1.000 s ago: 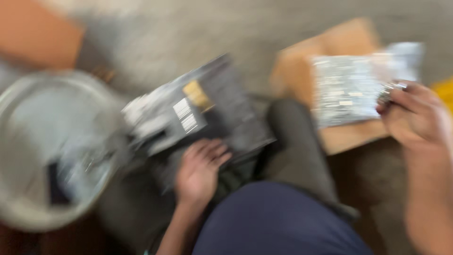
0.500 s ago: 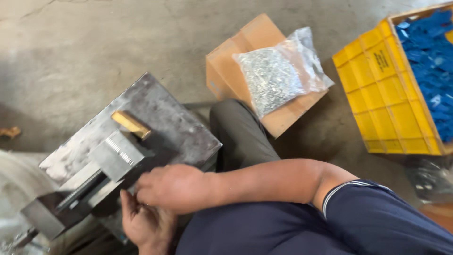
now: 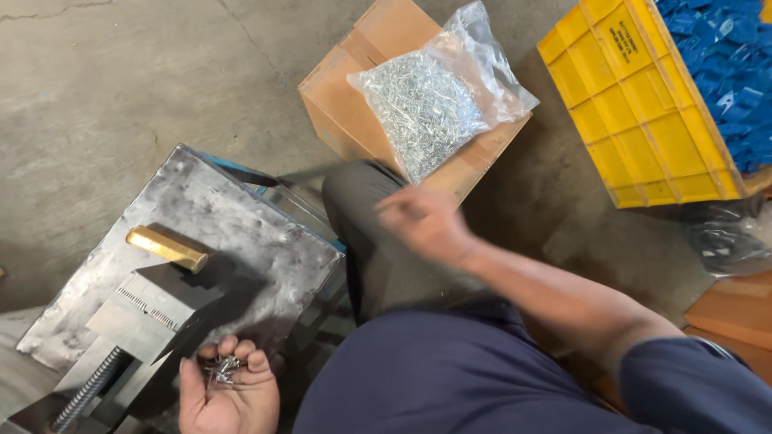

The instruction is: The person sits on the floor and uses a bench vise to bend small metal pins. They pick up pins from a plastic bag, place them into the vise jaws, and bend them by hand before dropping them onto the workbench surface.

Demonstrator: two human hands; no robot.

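My left hand [image 3: 229, 390] is cupped palm up at the bottom edge and holds a small pile of little metal pins [image 3: 223, 370]. It sits against the near edge of a worn steel plate [image 3: 241, 233] carrying a grey vise [image 3: 137, 317] and a short brass bar [image 3: 166, 247]. My right hand [image 3: 422, 221] is blurred in mid-air over my grey trouser knee [image 3: 362, 225], between the plate and a clear plastic bag of the same silvery pins [image 3: 426, 104]. The blur hides whether it carries anything. The bag lies on a brown cardboard box [image 3: 354, 88].
A yellow plastic crate [image 3: 635, 104] of blue plastic parts [image 3: 724, 64] stands at the upper right on the concrete floor [image 3: 121, 80]. A dark plastic bag [image 3: 728, 237] and another cardboard piece [image 3: 736, 309] lie at the right. My blue-clad thigh [image 3: 450, 378] fills the bottom middle.
My right hand has left my left hand and swung up and right toward the bag of pins. My left hand stays cupped by the vise, now showing pins in its palm.
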